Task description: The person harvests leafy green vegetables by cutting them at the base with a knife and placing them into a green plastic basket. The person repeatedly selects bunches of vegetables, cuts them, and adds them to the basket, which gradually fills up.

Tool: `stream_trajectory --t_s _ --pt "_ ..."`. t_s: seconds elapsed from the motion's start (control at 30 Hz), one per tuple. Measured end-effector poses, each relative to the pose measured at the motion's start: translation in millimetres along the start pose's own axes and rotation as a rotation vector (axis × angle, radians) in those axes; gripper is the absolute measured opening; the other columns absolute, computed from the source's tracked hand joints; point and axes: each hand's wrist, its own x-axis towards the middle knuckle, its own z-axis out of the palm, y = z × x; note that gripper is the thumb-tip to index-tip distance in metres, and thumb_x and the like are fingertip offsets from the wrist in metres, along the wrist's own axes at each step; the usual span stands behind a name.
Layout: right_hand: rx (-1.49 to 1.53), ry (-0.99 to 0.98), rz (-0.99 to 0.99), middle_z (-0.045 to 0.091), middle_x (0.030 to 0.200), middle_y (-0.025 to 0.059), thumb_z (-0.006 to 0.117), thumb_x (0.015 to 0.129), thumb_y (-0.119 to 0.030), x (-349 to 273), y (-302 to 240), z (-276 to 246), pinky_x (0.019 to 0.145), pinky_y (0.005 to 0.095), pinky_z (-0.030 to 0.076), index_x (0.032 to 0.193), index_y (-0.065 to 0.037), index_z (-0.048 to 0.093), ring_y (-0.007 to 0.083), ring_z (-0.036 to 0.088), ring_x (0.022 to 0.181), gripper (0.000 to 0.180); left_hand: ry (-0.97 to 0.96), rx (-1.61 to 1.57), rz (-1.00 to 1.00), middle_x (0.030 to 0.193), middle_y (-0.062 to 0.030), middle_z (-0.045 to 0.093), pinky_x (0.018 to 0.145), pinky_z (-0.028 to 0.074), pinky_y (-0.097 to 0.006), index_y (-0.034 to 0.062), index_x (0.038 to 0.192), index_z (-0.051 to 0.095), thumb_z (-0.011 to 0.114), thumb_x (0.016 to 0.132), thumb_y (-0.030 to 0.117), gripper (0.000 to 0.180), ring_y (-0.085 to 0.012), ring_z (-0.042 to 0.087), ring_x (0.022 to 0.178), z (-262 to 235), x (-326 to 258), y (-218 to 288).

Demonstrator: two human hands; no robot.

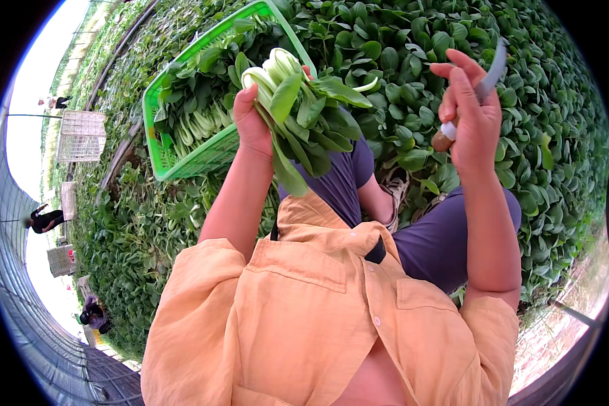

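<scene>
A bunch of bok choy [294, 111] is clasped in my left hand [252, 125], its pale stem bases upward and its green leaves hanging toward my knee. It is held in front of the near right side of a green plastic basket [213, 152], which has more bok choy [199, 128] lying in it. Raised over the leafy bed on the right, my right hand [474, 115] is closed around a knife [446, 139] with a brown handle and a white collar. The curved grey blade points up and away from me. Part of the handle is hidden by my fingers.
Dense leafy greens [413, 74] grow ahead and to the right. My bent legs [433, 243] and a shoe [394, 193] are among the plants. Farther left stand pale crates [81, 135], with a person in dark clothes [45, 220] and another crouching person [95, 314].
</scene>
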Motion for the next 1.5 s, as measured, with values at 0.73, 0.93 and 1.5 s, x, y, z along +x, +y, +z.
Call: stream_trajectory --t_s 0.73,0.93,1.5 --pt "-1.072 -0.709 0.239 0.067 0.082 0.0126 0.067 0.087 -0.026 12 47 7 0.068 0.0348 0.049 0.095 -0.002 0.065 0.0237 0.061 0.073 0.026 -0.083 0.04 -0.055 0.127 -0.0216 0.053 0.101 0.047 -0.044 -0.0011 0.135 0.043 0.067 0.075 0.049 0.082 -0.0328 0.052 0.121 -31 -25 13" --pt "-0.492 -0.628 0.466 0.055 0.08 -0.002 0.073 0.085 -0.028 -8 42 50 0.057 0.0229 0.039 0.106 -0.007 0.06 0.0064 0.046 0.065 0.032 -0.019 0.037 -0.183 0.136 -0.0254 0.048 0.103 0.046 -0.047 -0.0015 0.142 0.036 0.07 0.073 0.041 0.088 -0.0359 0.052 0.123 -27 -28 -12" --pt "-0.613 -0.529 0.394 0.055 0.077 0.0008 0.07 0.088 -0.038 -2 48 38 0.069 0.0273 0.044 0.113 -0.004 0.063 0.0117 0.051 0.076 0.042 -0.113 0.203 -0.493 0.125 -0.015 0.058 0.102 0.044 -0.039 -0.0003 0.14 0.04 0.073 0.071 0.018 0.079 -0.0263 0.058 0.115 -6 -39 -32"
